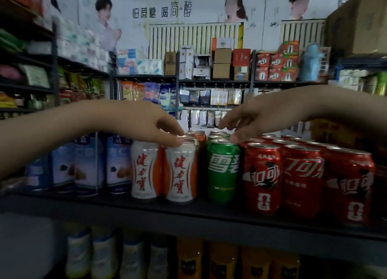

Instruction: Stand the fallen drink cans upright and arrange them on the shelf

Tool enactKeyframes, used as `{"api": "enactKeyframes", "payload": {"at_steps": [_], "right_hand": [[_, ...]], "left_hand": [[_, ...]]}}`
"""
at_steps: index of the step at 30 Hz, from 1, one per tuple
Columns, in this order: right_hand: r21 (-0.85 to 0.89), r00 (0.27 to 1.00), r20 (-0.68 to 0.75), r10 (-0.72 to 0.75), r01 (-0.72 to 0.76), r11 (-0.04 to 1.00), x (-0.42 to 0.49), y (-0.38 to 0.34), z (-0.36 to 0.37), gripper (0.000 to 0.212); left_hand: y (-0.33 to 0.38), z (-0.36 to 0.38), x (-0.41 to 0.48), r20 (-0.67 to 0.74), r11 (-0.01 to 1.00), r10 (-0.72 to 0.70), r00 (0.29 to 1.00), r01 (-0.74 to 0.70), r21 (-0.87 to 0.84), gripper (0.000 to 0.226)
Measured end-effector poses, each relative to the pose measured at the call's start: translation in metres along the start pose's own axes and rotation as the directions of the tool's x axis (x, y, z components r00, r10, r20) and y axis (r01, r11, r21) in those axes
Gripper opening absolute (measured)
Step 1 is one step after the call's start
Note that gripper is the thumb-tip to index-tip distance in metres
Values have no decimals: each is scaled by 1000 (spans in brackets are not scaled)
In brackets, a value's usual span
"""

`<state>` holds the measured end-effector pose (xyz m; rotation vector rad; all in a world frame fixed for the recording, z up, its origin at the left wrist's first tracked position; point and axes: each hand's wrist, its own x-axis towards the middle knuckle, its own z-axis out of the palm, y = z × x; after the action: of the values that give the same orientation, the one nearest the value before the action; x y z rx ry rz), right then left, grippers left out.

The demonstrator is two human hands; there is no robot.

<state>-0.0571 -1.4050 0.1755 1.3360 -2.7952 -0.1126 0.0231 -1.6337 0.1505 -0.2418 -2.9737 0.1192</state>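
Drink cans stand upright in rows on the dark shelf (125, 205). Two white-and-orange cans are at the front, one on the left (144, 169) and one on the right (181, 172). A green can (223, 172) stands beside them, with more green cans behind it. Red cola cans (261, 178) fill the right side. My left hand (146, 125) reaches in from the left, and its curled fingertips hold the top rim of the right white-and-orange can. My right hand (257, 119) hovers over the green cans with its fingers stretched out and its thumb touching the front green can's top.
Blue-and-white tins (90, 163) stand left of the white-and-orange cans. A lower shelf holds white bottles (104, 255) and orange cans (224, 260). Racks of packaged goods and boxes (222, 63) fill the back wall. A cardboard box (360, 21) sits high on the right.
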Motion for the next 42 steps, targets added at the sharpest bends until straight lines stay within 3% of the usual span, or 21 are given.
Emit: {"api": "enactKeyframes", "payload": {"at_steps": [6, 14, 21, 25, 29, 31, 34, 36, 39, 42], "right_hand": [[-49, 980, 92, 178, -174, 984, 25, -18, 4, 53], [-26, 962, 76, 263, -262, 965, 37, -24, 12, 43], [-65, 966, 38, 257, -254, 965, 36, -19, 13, 64], [-135, 971, 28, 238, -232, 963, 36, -19, 13, 74], [-123, 964, 67, 259, -250, 960, 36, -20, 10, 81], [-90, 962, 51, 268, -263, 961, 39, -16, 6, 77], [-20, 980, -23, 199, -199, 980, 48, -2, -3, 52], [18, 987, 0, 159, -159, 987, 58, 9, -6, 37], [30, 984, 101, 148, -152, 988, 75, 22, -6, 39], [31, 970, 207, 126, -135, 990, 87, 31, -2, 49]], "left_hand": [[-12, 6, 12, -3, 990, 132, 991, -132, 57, 72], [-10, 15, 38, -42, 981, 189, 981, -186, 55, 52], [-12, 15, 43, -23, 975, 220, 975, -219, 33, 52], [-14, 11, 45, 15, 971, 235, 972, -235, 47, 68], [-15, 5, 54, 18, 974, 228, 973, -228, -18, 67], [-16, 2, 60, -27, 973, 226, 974, -226, -33, 67], [-16, -2, 71, -30, 970, 230, 973, -232, -76, 62], [-16, -4, 80, -15, 970, 220, 975, -220, -99, 51], [-20, -6, 96, 22, 981, 180, 983, -178, -76, 38], [-22, -9, 113, 97, 991, 131, 987, -128, -30, 44]]}}
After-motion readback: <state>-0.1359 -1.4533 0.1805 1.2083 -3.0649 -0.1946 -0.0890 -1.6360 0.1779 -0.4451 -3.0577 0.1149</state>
